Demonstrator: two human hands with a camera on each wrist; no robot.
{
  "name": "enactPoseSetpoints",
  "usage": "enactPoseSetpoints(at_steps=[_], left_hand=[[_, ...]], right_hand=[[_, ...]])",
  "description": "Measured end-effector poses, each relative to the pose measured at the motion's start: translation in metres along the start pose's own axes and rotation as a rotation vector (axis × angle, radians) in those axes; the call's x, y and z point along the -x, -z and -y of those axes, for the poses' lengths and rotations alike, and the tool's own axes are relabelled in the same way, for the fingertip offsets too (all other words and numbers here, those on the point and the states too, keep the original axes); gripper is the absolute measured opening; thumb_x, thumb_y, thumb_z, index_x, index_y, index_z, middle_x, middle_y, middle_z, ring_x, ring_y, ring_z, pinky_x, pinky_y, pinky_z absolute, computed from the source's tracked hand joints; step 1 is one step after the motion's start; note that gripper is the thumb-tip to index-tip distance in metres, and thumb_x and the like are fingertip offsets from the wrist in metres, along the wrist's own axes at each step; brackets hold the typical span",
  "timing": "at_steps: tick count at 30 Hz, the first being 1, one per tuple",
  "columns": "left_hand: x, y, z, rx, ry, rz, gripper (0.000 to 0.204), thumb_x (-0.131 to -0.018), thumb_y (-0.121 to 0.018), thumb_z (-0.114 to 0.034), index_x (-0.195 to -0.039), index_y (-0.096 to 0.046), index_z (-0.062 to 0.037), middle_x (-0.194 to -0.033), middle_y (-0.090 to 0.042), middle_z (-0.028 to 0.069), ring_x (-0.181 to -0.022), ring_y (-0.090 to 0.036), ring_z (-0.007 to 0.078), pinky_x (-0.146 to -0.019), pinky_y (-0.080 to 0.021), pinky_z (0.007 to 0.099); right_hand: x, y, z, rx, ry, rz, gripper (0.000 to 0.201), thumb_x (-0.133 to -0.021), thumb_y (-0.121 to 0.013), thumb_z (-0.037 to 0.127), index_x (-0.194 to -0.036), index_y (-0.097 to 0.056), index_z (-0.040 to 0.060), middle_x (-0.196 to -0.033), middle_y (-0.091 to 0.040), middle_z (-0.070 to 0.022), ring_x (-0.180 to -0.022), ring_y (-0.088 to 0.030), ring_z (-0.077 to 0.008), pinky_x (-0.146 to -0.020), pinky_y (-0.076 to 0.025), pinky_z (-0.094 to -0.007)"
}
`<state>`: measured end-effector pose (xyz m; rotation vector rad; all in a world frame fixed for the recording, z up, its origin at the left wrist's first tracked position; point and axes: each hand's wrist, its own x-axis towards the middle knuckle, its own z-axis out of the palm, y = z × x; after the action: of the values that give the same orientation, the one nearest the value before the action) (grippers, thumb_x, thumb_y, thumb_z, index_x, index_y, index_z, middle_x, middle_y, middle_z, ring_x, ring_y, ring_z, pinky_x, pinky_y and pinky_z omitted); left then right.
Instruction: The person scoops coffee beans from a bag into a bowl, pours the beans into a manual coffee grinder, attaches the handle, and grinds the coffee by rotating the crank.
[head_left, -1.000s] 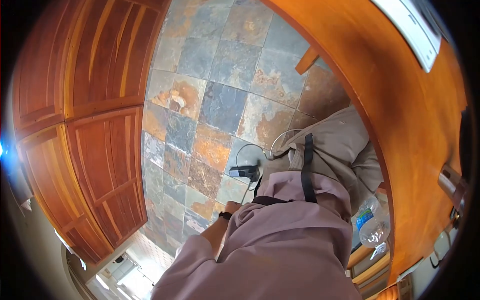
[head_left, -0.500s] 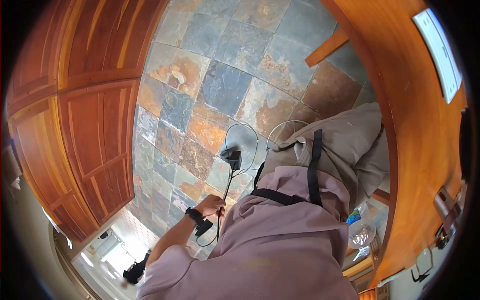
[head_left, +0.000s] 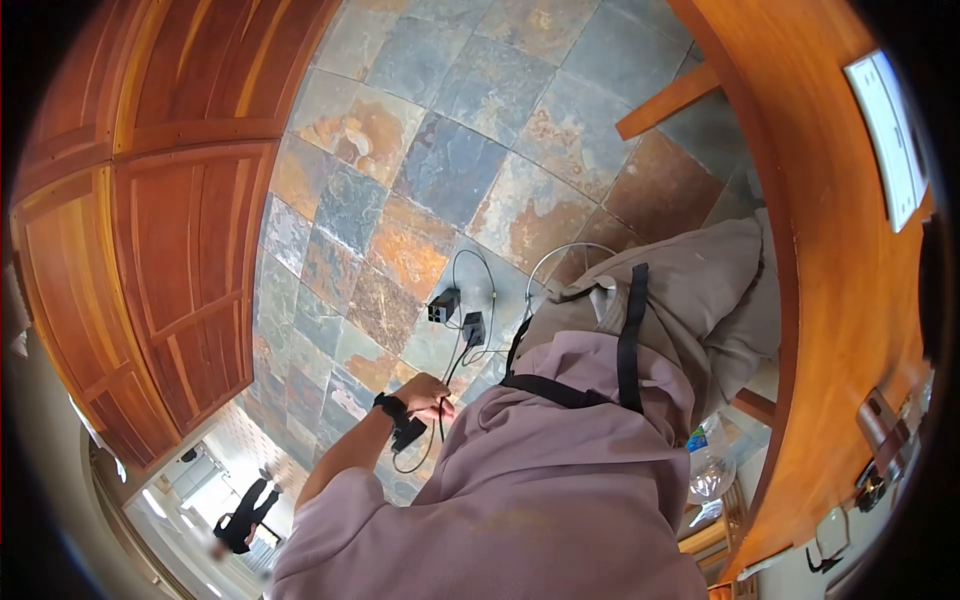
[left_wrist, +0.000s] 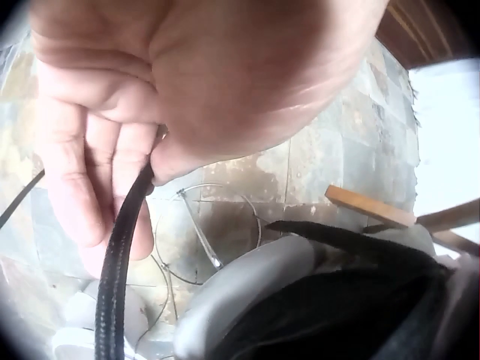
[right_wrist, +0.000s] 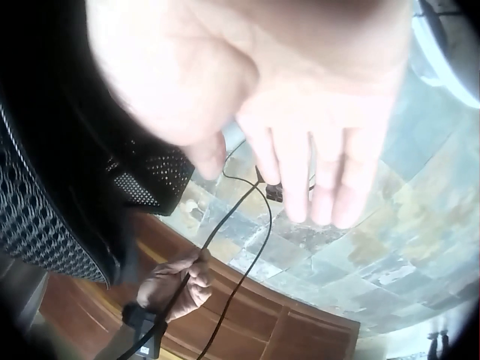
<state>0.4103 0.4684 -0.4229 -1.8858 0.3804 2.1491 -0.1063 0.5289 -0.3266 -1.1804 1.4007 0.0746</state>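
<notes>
My left hand (head_left: 425, 395) is out beside my left hip in the head view, pinching a black cable (left_wrist: 120, 270) between thumb and fingers. From that hand the cable runs to a black block (head_left: 473, 328), with a second black box (head_left: 442, 305) close by over the tiles. Thin wire loops beside them. The right wrist view also shows the left hand gripping the cable. There, my right hand (right_wrist: 315, 127) has its fingers extended and holds nothing. The head view does not show the right hand.
A curved wooden desk (head_left: 745, 120) borders my right side, with a white keyboard-like object (head_left: 887, 140) on it. Wooden cabinets (head_left: 190, 270) line the left. A plastic bottle (head_left: 710, 470) is by the chair. A person (head_left: 245, 515) is in the background. Slate tiles (head_left: 450, 170) cover the floor.
My left hand has come out from beside my body to the left, holding the cable. Two separate black blocks now show. A person has come into view in the background.
</notes>
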Motion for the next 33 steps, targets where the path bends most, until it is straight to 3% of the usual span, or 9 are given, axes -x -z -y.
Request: enactPoseSetpoints(at_steps=[2, 4, 6, 8, 13, 22, 28, 31, 33], left_hand=[[-0.01, -0.004, -0.002, 0.255, 0.156, -0.038, 0.005, -0.09, -0.068, 0.001, -0.088, -0.063, 0.0014, -0.096, -0.076, 0.014, -0.088, -0.077, 0.0229, -0.073, -0.063, 0.038], [-0.042, 0.003, 0.022, -0.51, -0.461, 0.1, 0.006, -0.094, -0.065, -0.004, -0.097, -0.065, 0.0021, -0.095, -0.075, 0.0152, -0.087, -0.076, 0.0245, -0.074, -0.064, 0.0381], [-0.05, -0.008, 0.014, -0.406, -0.446, 0.115, 0.013, -0.098, -0.063, -0.01, -0.1, -0.065, 0.0033, -0.089, -0.072, 0.0151, -0.084, -0.075, 0.0276, -0.071, -0.063, 0.0394], [-0.046, -0.024, -0.009, 0.317, 0.04, -0.074, 0.015, -0.099, -0.062, -0.011, -0.099, -0.065, 0.0037, -0.082, -0.067, 0.0127, -0.077, -0.073, 0.0287, -0.068, -0.062, 0.0385], [-0.08, -0.022, 0.008, 0.47, 0.002, -0.057, 0.02, -0.098, -0.064, -0.014, -0.096, -0.065, 0.0054, -0.075, -0.061, 0.0092, -0.064, -0.067, 0.0224, -0.058, -0.059, 0.0321], [-0.084, -0.035, 0.008, 0.578, 0.041, 0.014, 0.012, -0.097, -0.066, -0.013, -0.098, -0.066, -0.0018, -0.081, -0.064, 0.005, -0.07, -0.071, 0.0215, -0.064, -0.061, 0.0339], [-0.057, -0.046, -0.003, 0.456, -0.158, 0.137, 0.018, -0.098, -0.065, -0.01, -0.113, -0.066, 0.0001, -0.094, -0.069, 0.0091, -0.08, -0.073, 0.022, -0.07, -0.061, 0.0346], [-0.023, -0.069, -0.035, -0.422, -0.249, -0.237, 0.04, -0.099, -0.063, -0.018, -0.133, -0.058, 0.0024, -0.109, -0.069, 0.0247, -0.105, -0.07, 0.0339, -0.089, -0.056, 0.0402], [-0.019, -0.071, -0.037, -0.503, -0.446, -0.22, 0.048, -0.096, -0.066, -0.024, -0.135, -0.057, 0.0023, -0.117, -0.067, 0.0247, -0.11, -0.067, 0.0338, -0.093, -0.053, 0.0392]], right_hand=[[-0.001, 0.0, 0.0, 0.002, 0.003, 0.01, 0.015, -0.086, -0.072, 0.013, -0.099, -0.068, 0.0068, -0.084, -0.07, -0.0155, -0.077, -0.068, -0.0295, -0.077, -0.051, -0.0386], [-0.001, 0.0, 0.0, 0.001, 0.002, 0.014, 0.015, -0.086, -0.072, 0.013, -0.099, -0.068, 0.0068, -0.084, -0.07, -0.0156, -0.077, -0.068, -0.0295, -0.077, -0.051, -0.0386], [-0.001, 0.001, 0.0, 0.002, 0.001, 0.019, 0.015, -0.087, -0.072, 0.013, -0.1, -0.068, 0.0068, -0.084, -0.07, -0.0156, -0.077, -0.068, -0.0296, -0.077, -0.051, -0.0387], [-0.001, 0.003, -0.002, 0.003, 0.005, 0.036, 0.015, -0.087, -0.072, 0.013, -0.1, -0.068, 0.0068, -0.084, -0.07, -0.0156, -0.078, -0.068, -0.0296, -0.077, -0.051, -0.0387], [0.0, 0.003, -0.001, -0.004, 0.005, 0.068, 0.016, -0.087, -0.072, 0.014, -0.1, -0.068, 0.0067, -0.085, -0.07, -0.0158, -0.078, -0.068, -0.0298, -0.077, -0.051, -0.0388], [-0.001, 0.001, -0.001, -0.023, 0.012, 0.12, 0.016, -0.087, -0.072, 0.014, -0.101, -0.068, 0.0067, -0.086, -0.07, -0.016, -0.079, -0.069, -0.03, -0.078, -0.051, -0.039], [-0.003, 0.006, -0.004, -0.023, 0.025, 0.175, 0.017, -0.087, -0.072, 0.015, -0.101, -0.069, 0.0066, -0.086, -0.07, -0.0161, -0.079, -0.069, -0.0301, -0.078, -0.051, -0.0391], [-0.006, 0.009, -0.005, -0.028, 0.038, 0.195, 0.017, -0.087, -0.072, 0.015, -0.102, -0.069, 0.0066, -0.087, -0.07, -0.0161, -0.08, -0.069, -0.0302, -0.078, -0.051, -0.0391], [-0.006, 0.009, -0.006, -0.033, 0.045, 0.211, 0.017, -0.087, -0.072, 0.015, -0.102, -0.069, 0.0066, -0.087, -0.071, -0.0162, -0.08, -0.069, -0.0302, -0.078, -0.051, -0.0392]])
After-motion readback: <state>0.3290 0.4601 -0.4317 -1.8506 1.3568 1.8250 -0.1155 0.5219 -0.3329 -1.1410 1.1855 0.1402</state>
